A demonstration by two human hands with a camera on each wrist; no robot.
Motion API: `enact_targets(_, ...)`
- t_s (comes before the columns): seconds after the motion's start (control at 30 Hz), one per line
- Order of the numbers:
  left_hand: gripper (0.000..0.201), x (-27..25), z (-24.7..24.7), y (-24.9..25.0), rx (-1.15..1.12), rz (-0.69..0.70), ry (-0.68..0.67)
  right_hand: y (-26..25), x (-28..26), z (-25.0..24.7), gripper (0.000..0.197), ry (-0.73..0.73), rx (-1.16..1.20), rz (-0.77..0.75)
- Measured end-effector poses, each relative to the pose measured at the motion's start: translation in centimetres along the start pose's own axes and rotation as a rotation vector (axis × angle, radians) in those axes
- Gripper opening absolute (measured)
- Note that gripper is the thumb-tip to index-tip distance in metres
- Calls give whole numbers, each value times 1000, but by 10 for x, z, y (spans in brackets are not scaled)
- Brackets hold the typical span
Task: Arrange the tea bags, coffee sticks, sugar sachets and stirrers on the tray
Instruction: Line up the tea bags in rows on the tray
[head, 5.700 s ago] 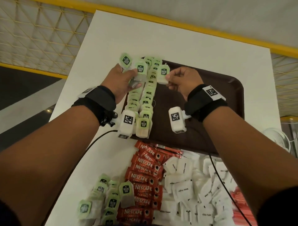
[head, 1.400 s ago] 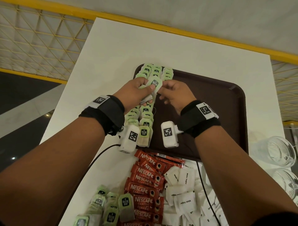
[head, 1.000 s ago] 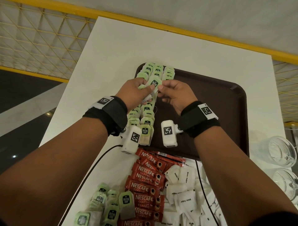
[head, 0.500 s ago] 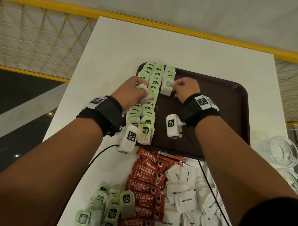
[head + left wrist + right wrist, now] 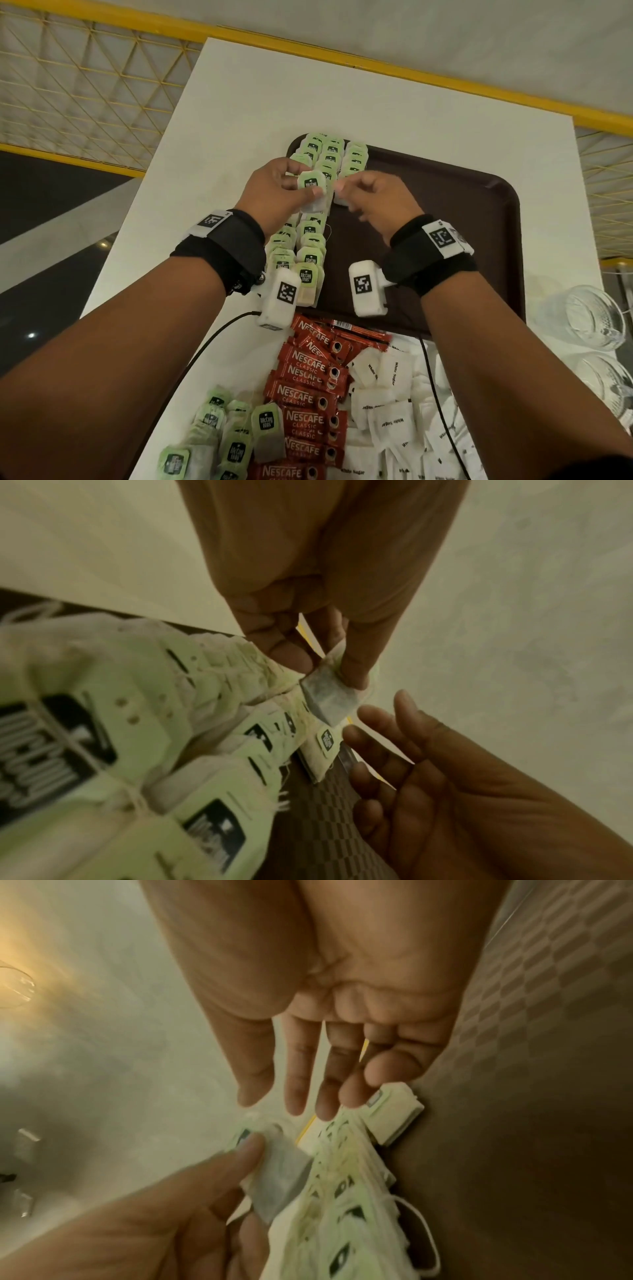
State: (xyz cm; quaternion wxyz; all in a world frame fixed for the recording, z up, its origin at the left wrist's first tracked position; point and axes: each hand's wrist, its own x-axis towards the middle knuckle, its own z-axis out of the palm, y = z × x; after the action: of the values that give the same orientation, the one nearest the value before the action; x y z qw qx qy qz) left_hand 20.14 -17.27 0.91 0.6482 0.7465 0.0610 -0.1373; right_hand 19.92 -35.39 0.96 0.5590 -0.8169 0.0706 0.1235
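Three rows of green-tagged tea bags (image 5: 329, 154) lie along the left side of the brown tray (image 5: 445, 219). My left hand (image 5: 298, 186) hovers over the middle row and pinches one tea bag (image 5: 311, 185) between thumb and fingers; the left wrist view shows that pinch on the tea bag (image 5: 329, 699) by the left hand (image 5: 325, 669). My right hand (image 5: 346, 198) is just to its right at the near end of the third row. In the right wrist view the right hand (image 5: 287, 1107) has straight, loose fingers holding nothing, just above the row's last bag (image 5: 394, 1118).
On the white table (image 5: 239, 102) near me lie loose tea bags (image 5: 226, 431), red Nescafe coffee sticks (image 5: 308, 387) and white sugar sachets (image 5: 394, 411). Clear glasses (image 5: 596, 318) stand at the right edge. The tray's right half is bare. Black cables run from my wrists.
My right hand took a tea bag from the left, laid it at the near end of the third row and let go. The left hand now holds another bag up.
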Motion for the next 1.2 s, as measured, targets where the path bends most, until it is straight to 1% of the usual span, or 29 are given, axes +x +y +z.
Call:
enact_targets(0.03, 39, -1, 1, 1, 1, 5, 1, 0, -5, 3, 9, -32, 15, -7)
enact_targets(0.1, 43, -2, 4, 1, -6, 11, -12, 3, -9, 8, 14, -31, 50, -13)
enact_targets(0.17, 41, -2, 6, 3, -13, 9, -27, 9, -8, 10, 14, 11, 79, 3)
enact_targets(0.23, 39, -1, 8, 3, -6, 2, -30, 14, -8, 9, 7, 54, 98, 36)
enact_targets(0.3, 36, -2, 8, 3, 19, 10, -11, 20, -6, 5, 6, 114, 108, 75)
enact_targets(0.4, 27, -3, 2, -1, 16, 13, 36, 30, -2, -1, 4, 193, 92, 180)
enact_targets(0.5, 25, -7, -4, -3, 17, 2, 62, 36, 6, 0, 7, 227, 73, 256)
enact_targets(0.67, 21, -16, -14, -3, 24, 0, 70, 34, 14, 6, 8, 213, -3, 316)
enact_targets(0.77, 25, -22, -22, -3, 38, -3, 53, 34, 16, 8, 16, 237, -65, 318)
enact_targets(0.83, 26, -29, -28, -2, 60, -12, 22, 32, 12, 7, 20, 244, -134, 324)
enact_targets(0.9, 23, -37, -35, 0, 98, -41, -31, 30, 4, 6, 22, 261, -194, 304)
enact_targets(1.0, 21, -56, -47, 0, 193, -103, -160, 24, -17, 4, 22, 269, -263, 204)
enact_targets(1.07, 22, -72, -56, -1, 285, -133, -248, 17, -38, 6, 21, 215, -314, 136)
enact_targets(1.2, 20, -111, -77, -10, 457, -165, -414, 1, -95, 20, 22, 11, -425, 38)
